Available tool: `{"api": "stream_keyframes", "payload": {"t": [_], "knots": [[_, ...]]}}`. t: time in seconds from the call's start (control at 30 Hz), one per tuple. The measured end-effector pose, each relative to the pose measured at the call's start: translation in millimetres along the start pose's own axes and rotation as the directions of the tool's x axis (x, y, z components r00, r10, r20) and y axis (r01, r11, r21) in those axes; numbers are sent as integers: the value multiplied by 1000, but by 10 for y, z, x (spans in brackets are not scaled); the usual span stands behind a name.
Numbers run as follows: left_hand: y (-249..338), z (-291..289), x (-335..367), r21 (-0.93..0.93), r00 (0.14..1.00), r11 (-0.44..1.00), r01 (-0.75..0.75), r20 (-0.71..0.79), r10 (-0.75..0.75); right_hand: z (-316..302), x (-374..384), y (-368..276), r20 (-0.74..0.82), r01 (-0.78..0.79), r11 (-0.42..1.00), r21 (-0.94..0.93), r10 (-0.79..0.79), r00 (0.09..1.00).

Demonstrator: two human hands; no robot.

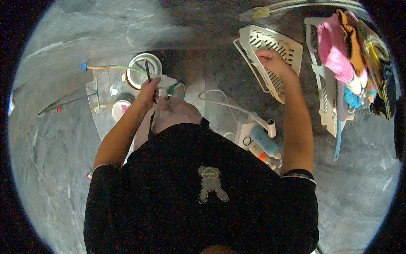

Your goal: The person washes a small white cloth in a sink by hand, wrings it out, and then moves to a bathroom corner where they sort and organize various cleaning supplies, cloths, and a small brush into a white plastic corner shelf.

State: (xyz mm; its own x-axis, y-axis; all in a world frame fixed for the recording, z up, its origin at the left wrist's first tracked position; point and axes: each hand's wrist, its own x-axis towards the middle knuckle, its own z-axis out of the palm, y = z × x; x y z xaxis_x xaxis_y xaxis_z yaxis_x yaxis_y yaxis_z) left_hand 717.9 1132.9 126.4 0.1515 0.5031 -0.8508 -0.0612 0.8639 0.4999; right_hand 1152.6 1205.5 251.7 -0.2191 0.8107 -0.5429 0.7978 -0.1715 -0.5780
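In my left hand (149, 90) is a slim dark stick (148, 70), held upright with the fingers wrapped round it. Just beyond it stands a round white-rimmed basin (157, 63), with a thin green-and-tan tube or rod (114, 66) reaching over it. My right hand (275, 63) is inside a cream slotted basket (292, 48) at the upper right. Its fingers are bent together near the basket's front rail; whatever they may be holding is too small or hidden to make out.
Right of the basket, a second pale rack (325, 89) carries pink, orange and dark cloth items (334, 51); a blue handle (337, 146) hangs below. Bottles (264, 142) and a white showerhead-like device (270, 127) with a hose stand near my right arm. A white cup (121, 111) sits left.
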Motion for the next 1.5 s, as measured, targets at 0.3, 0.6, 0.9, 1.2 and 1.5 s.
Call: {"api": "stream_keyframes", "payload": {"t": [0.3,0.6,0.9,1.2,1.5], "knots": [[-48,-41,-5,-48,992,994,93,-83,-97,74,288,-104,-218,165,986,-32,-168,961],[-55,-46,33,-16,994,997,71,-80,-72,56,291,-326,-184,-2,997,73,15,983],[-16,-124,9,-138,997,989,45,-61,-53,74,-423,442,98,-83,996,-11,84,992],[-24,-127,-48,-88,992,991,106,-57,-111,207,-14,255,-621,75,997,-22,-72,780],[7,-77,-68,-63,997,995,73,-7,-73,230,199,7,-787,-71,943,-324,-227,574]]}}
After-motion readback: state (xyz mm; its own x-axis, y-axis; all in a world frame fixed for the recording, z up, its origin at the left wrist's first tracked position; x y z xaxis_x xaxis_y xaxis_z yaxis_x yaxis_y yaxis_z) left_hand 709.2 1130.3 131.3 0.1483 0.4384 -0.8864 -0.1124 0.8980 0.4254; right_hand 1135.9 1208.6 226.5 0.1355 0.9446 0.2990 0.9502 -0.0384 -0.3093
